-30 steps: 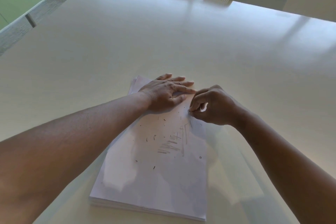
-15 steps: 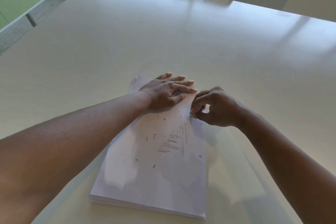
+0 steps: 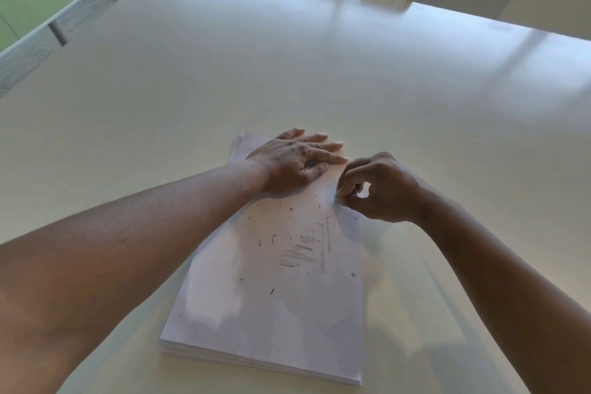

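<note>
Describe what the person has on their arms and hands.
Nothing worn shows. The left forearm and right forearm are bare to the frame edge, no sleeve in view. The left hand and right hand carry no glove, ring, watch or bracelet that can be seen.

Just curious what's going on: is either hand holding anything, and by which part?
The right hand pinches a tiny bit in its fingertips on the paper; too small to identify. The left hand lies flat on it.
</note>
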Demonstrator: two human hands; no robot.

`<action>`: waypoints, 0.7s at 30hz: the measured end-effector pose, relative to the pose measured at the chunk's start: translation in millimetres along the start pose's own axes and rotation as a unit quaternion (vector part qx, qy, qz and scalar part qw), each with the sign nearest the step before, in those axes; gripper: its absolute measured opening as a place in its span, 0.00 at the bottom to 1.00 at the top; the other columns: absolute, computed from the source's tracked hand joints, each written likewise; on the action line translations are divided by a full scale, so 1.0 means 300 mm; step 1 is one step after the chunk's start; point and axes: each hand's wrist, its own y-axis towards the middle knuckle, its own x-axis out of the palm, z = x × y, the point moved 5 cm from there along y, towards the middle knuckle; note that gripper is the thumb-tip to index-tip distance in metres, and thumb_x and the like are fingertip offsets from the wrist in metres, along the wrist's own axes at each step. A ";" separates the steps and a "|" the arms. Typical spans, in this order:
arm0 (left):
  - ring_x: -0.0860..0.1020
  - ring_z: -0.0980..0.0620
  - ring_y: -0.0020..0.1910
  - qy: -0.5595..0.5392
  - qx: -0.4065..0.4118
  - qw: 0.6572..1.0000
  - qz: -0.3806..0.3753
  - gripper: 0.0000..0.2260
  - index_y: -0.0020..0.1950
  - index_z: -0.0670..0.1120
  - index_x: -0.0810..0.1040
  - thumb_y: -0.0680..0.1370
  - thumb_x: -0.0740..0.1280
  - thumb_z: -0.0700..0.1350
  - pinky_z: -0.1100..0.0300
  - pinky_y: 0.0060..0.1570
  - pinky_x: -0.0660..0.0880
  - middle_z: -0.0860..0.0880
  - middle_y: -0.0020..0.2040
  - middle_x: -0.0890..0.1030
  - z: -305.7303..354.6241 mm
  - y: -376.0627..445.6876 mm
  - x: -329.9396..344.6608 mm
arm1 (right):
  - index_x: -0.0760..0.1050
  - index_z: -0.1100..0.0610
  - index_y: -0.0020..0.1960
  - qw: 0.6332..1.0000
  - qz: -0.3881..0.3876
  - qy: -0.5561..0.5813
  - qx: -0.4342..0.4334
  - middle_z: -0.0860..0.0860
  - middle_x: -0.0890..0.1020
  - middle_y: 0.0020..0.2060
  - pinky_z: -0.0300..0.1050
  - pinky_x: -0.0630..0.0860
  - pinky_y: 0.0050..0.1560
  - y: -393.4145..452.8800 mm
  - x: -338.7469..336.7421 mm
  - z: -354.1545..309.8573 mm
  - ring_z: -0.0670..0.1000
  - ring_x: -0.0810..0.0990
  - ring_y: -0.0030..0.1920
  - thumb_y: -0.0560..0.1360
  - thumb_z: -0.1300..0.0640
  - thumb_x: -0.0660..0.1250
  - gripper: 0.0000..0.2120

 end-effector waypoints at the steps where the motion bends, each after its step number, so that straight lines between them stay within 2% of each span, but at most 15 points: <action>1: 0.51 0.63 0.81 0.000 0.001 1.000 0.000 0.18 0.76 0.67 0.67 0.87 0.52 0.54 0.55 0.81 0.43 0.65 0.80 0.59 0.000 0.000 0.000 | 0.84 0.57 0.37 1.000 0.000 -0.002 -0.002 0.48 0.84 0.34 0.41 0.78 0.38 0.001 -0.001 -0.001 0.46 0.79 0.32 0.68 0.64 0.77 0.04; 6: 0.50 0.63 0.81 0.006 0.005 1.000 0.007 0.20 0.79 0.61 0.67 0.87 0.51 0.52 0.53 0.81 0.44 0.63 0.81 0.59 0.000 -0.002 0.003 | 0.83 0.59 0.37 0.995 0.092 -0.031 -0.011 0.51 0.84 0.35 0.40 0.77 0.38 0.049 0.012 0.011 0.50 0.80 0.34 0.67 0.67 0.76 0.05; 8: 0.50 0.63 0.81 0.003 0.004 1.000 0.008 0.20 0.79 0.60 0.66 0.87 0.50 0.50 0.55 0.81 0.43 0.63 0.81 0.59 -0.002 -0.002 0.006 | 0.84 0.59 0.38 0.993 0.109 -0.036 -0.009 0.51 0.85 0.37 0.40 0.78 0.38 0.063 0.023 0.015 0.52 0.81 0.35 0.67 0.68 0.76 0.05; 12: 0.50 0.63 0.81 0.006 0.006 1.000 0.002 0.21 0.78 0.61 0.68 0.87 0.49 0.49 0.53 0.81 0.44 0.63 0.81 0.59 -0.008 0.002 0.010 | 0.84 0.59 0.38 0.998 0.054 -0.009 -0.013 0.51 0.84 0.37 0.32 0.75 0.39 0.054 0.013 0.016 0.50 0.80 0.35 0.68 0.67 0.77 0.05; 15: 0.51 0.63 0.81 -0.002 0.006 1.000 0.002 0.21 0.79 0.63 0.66 0.87 0.50 0.48 0.54 0.81 0.43 0.64 0.81 0.59 -0.005 0.002 0.008 | 0.85 0.57 0.39 1.000 -0.006 -0.018 -0.022 0.49 0.84 0.36 0.41 0.77 0.39 0.052 0.006 0.012 0.48 0.80 0.34 0.68 0.65 0.78 0.05; 17: 0.51 0.62 0.81 -0.001 0.014 1.000 0.006 0.21 0.78 0.61 0.68 0.87 0.50 0.48 0.53 0.81 0.44 0.63 0.81 0.60 -0.002 -0.001 0.004 | 0.84 0.58 0.38 0.999 0.008 -0.032 -0.023 0.49 0.84 0.36 0.42 0.77 0.39 0.062 0.008 0.012 0.48 0.80 0.35 0.68 0.66 0.77 0.05; 19: 0.51 0.62 0.81 -0.003 0.018 1.000 0.012 0.20 0.74 0.60 0.72 0.87 0.50 0.48 0.52 0.81 0.45 0.62 0.81 0.61 -0.001 -0.002 0.004 | 0.84 0.59 0.38 0.997 0.053 -0.044 -0.020 0.50 0.84 0.35 0.42 0.77 0.38 0.074 0.014 0.013 0.50 0.80 0.35 0.68 0.67 0.76 0.05; 21: 0.51 0.62 0.81 -0.003 0.014 1.000 0.014 0.20 0.75 0.60 0.72 0.87 0.49 0.49 0.53 0.81 0.44 0.62 0.81 0.60 -0.003 -0.002 0.005 | 0.84 0.59 0.37 0.994 0.093 -0.049 -0.013 0.50 0.85 0.36 0.40 0.77 0.39 0.079 0.019 0.016 0.51 0.81 0.35 0.67 0.69 0.76 0.06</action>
